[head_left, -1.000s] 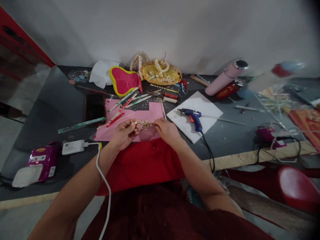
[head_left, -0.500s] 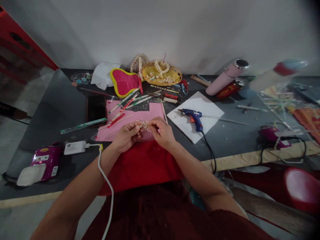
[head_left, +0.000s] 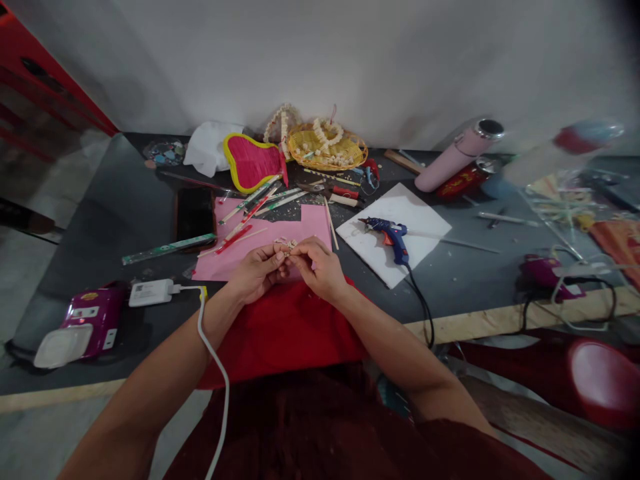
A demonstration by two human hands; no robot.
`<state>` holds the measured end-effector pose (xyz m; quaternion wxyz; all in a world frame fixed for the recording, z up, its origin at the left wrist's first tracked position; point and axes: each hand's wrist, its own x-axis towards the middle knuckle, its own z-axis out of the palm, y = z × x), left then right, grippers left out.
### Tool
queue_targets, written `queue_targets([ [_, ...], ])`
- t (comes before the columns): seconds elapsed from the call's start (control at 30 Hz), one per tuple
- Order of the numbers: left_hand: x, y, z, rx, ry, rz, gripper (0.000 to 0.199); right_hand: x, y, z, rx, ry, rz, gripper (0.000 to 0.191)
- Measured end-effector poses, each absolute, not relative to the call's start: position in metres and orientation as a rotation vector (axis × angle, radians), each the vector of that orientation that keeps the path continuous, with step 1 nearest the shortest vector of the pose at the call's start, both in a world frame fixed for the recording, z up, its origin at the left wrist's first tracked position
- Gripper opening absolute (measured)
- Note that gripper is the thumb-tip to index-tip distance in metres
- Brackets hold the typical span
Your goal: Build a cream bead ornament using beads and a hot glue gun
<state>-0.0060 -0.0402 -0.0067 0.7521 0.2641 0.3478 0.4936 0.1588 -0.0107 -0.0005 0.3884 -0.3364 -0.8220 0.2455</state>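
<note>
Between my hands is a small cluster of pale wood-coloured pieces [head_left: 287, 245], partly covered by fingers. My left hand [head_left: 256, 272] pinches it from the left with thumb and forefinger. From the other side, my right hand [head_left: 321, 270] has its fingertips closed on the cluster's right edge. Both hands hover over pink paper [head_left: 235, 257] and a red cloth [head_left: 285, 333] at the table's near edge. Slim paper-wrapped sticks [head_left: 250, 208] lie just beyond them. To the right, a blue glue gun [head_left: 395, 235] rests on a white tile [head_left: 370, 257].
A yellow basket [head_left: 300, 160] of small pale pieces stands at the back, beside a pink fan-shaped piece [head_left: 253, 163]. Pliers [head_left: 320, 191] lie in front. A pink flask [head_left: 460, 157] and red can [head_left: 467, 179] stand right; a phone [head_left: 195, 217] and purple power strip [head_left: 93, 320] left. A white cable [head_left: 220, 380] crosses my left forearm.
My right hand has shifted slightly left, closer to my left hand, and its fingers now cover more of the pale cluster. The table things stay in place; the view has shifted a little.
</note>
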Motion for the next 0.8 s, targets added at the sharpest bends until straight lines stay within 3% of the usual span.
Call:
queue_targets([
  [0.8,-0.0071,-0.0402,-0.0101,0.584,0.760,1.069,0.021,0.1600,-0.0112,-0.0002,-0.783,-2.120,0.643,0.006],
])
